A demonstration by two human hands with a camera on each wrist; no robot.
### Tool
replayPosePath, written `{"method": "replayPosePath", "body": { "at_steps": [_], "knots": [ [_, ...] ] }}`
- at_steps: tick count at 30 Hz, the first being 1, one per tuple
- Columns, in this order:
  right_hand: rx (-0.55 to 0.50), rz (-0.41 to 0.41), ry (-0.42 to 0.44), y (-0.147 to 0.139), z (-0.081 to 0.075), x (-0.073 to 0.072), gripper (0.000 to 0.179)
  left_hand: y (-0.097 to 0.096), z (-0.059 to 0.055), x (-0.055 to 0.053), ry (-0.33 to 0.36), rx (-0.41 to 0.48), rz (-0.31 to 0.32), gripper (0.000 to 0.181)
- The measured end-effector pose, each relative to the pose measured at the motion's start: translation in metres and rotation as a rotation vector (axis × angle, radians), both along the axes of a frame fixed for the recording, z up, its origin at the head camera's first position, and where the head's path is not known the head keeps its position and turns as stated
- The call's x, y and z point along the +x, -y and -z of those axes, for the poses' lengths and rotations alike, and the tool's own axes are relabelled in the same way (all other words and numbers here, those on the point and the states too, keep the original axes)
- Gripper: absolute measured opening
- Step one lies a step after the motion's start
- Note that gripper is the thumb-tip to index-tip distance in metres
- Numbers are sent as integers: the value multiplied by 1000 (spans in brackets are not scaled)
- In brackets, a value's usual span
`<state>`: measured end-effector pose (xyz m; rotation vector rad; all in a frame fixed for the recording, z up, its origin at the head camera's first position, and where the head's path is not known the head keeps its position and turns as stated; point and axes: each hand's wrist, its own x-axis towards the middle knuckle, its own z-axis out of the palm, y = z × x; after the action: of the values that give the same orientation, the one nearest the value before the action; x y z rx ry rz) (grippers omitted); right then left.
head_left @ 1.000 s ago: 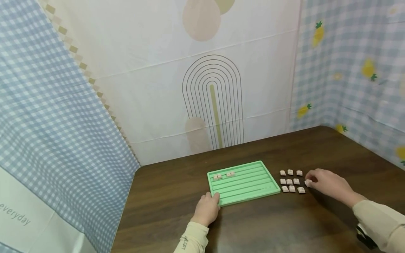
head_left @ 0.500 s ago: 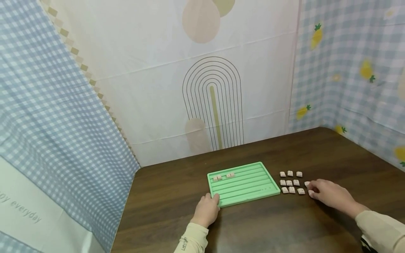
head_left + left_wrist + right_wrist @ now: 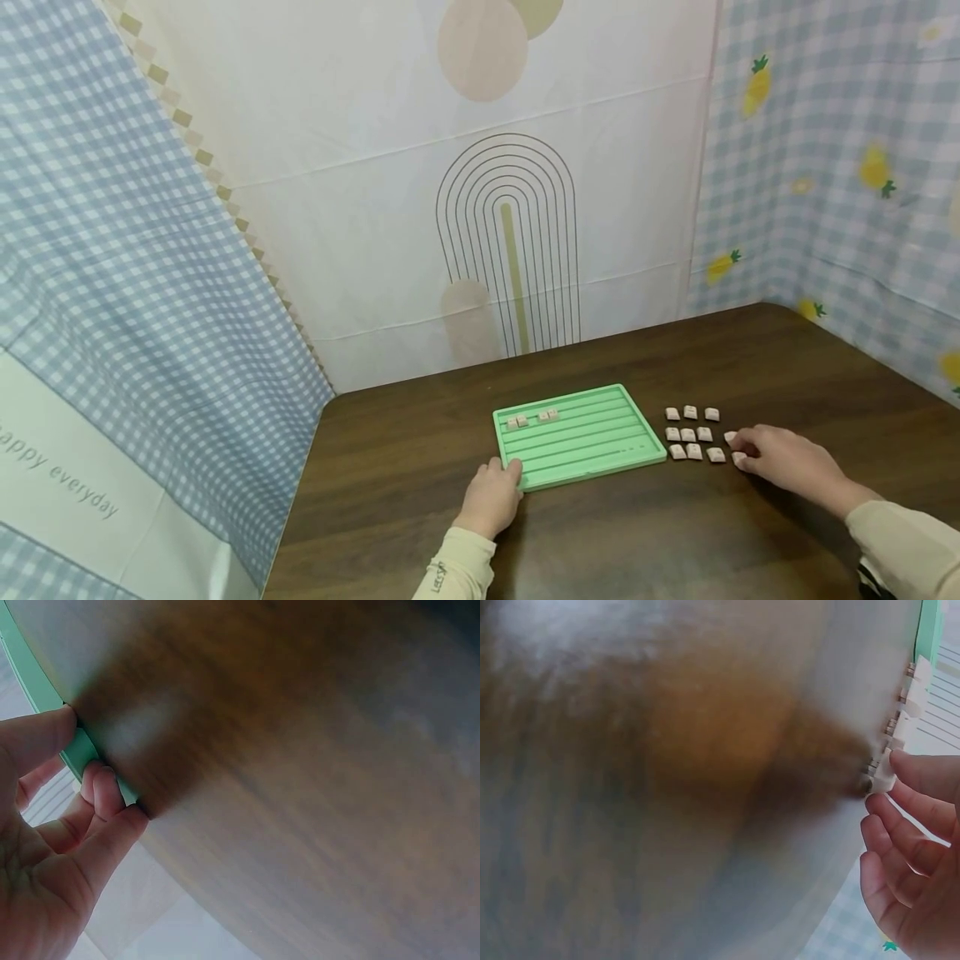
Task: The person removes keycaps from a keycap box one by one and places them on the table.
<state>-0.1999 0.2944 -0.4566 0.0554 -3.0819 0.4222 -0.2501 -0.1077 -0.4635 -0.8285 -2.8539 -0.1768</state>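
My left hand [image 3: 491, 498] holds the front left corner of a light green ridged tray [image 3: 577, 450]; in the left wrist view its fingers [image 3: 112, 840] lie at the tray's edge. Two pairs of small cream keycaps [image 3: 548, 415] sit in the tray's back row. To the right of the tray, my right hand [image 3: 795, 467] pinches a white keycap [image 3: 739, 460] between thumb and index finger, low at the tabletop. Another keycap [image 3: 731, 437] lies just behind it, close to the fingertips. The right wrist view shows the pinched keycap [image 3: 885, 771] from the side.
Several loose keycaps [image 3: 687, 435] lie in short rows between the tray and my right hand. The dark wooden table [image 3: 600, 542] ends at a white printed cloth [image 3: 375, 250] behind, with blue checked cloth at both sides.
My right hand has moved a little nearer to me, from a keycap in the middle row, left lying on the table, to one in the front row. The left hand stays on the tray.
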Motion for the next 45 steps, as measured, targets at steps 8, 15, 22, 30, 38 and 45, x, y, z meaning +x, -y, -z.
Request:
{"method": "replayPosePath", "body": {
  "at_steps": [8, 15, 22, 30, 38, 45],
  "knots": [
    [-40, -24, 21, 4, -8, -5, 22, 2, 0, -2, -6, -7, -8, 22],
    [-57, -33, 18, 21, -17, -19, 22, 3, -2, -3, -9, -10, -2, 23],
    [-41, -75, -60, 50, -19, -43, 21, 4, -2, -3, 19, -8, -7, 22],
    [-81, -117, -90, 86, -19, -70, 20, 4, -1, -3, 14, 0, -8, 21],
    [-109, -171, -73, 125, -19, -92, 23, 2, -2, -2, 17, 4, -7, 22],
    [-52, -200, -92, 152, -14, -104, 23, 0, -2, -1, 19, 1, -4, 21]
  ]
}}
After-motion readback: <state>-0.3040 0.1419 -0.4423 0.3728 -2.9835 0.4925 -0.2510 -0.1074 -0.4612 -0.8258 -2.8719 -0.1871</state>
